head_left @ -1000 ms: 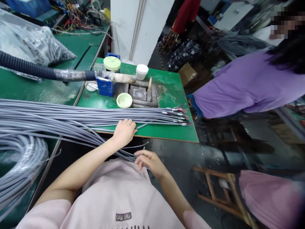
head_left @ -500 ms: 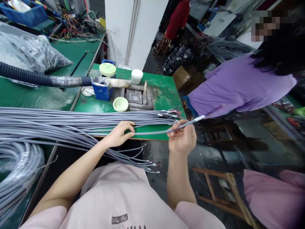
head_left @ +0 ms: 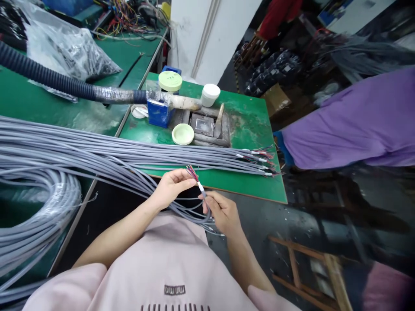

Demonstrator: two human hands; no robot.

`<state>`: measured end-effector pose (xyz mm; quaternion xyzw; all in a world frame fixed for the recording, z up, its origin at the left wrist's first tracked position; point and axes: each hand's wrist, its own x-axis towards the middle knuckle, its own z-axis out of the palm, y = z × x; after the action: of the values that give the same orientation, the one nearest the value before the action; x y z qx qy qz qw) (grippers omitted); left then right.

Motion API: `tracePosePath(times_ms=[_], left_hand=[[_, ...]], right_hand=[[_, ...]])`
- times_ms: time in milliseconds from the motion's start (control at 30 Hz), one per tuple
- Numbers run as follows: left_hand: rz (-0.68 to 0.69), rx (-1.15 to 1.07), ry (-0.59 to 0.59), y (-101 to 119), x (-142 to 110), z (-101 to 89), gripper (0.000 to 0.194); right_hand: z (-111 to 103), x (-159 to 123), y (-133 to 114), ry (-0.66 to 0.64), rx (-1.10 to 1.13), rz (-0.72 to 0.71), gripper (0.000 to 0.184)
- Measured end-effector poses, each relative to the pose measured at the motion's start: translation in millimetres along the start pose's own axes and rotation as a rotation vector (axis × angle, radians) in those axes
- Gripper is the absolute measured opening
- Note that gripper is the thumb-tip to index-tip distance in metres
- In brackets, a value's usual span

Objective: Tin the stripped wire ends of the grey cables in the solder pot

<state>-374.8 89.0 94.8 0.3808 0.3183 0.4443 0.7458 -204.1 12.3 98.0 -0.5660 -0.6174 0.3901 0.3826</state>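
Note:
My right hand point(head_left: 222, 211) pinches a grey cable point(head_left: 203, 194) just below its white-wrapped end, and the cable bends back under the hand. Thin red and dark wires point(head_left: 192, 173) fan out of that end, pointing up and left. The curled fingers and thumb of my left hand point(head_left: 175, 185) close at these wires, by the white wrap. Beyond my hands, a long bundle of grey cables point(head_left: 214, 157) lies across the green bench, its stripped ends to the right. Several more cable ends point(head_left: 210, 226) hang over the front edge, close to my shirt.
A soldering pot point(head_left: 205, 125) sits in the bench behind the bundle, near a pale green dish point(head_left: 183, 134), a white tub point(head_left: 210, 95) and an extraction hose point(head_left: 113, 95). Coiled cable point(head_left: 55, 207) lies at left. A person in purple point(head_left: 353, 125) is at right, beside a wooden stool point(head_left: 301, 268).
My right hand took up a cable end, drew it out to the right, then brought it back in front of me, turned upward. My left hand has moved from the bundle to its wires.

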Motion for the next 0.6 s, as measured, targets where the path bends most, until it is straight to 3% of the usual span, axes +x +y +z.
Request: tracePosePath(times_ms=[167,600], left_hand=[[0.000,-0.103,0.085,-5.2,1.4,2.5,0.023],[0.041,-0.170,0.081,-8.9,7.3,3.6,0.024]], right_hand=[[1.2,0.8,-0.3,-0.021,0.043,0.073,0.033],[2.6,0.1,3.1,-0.052,0.246,0.175,0.033]])
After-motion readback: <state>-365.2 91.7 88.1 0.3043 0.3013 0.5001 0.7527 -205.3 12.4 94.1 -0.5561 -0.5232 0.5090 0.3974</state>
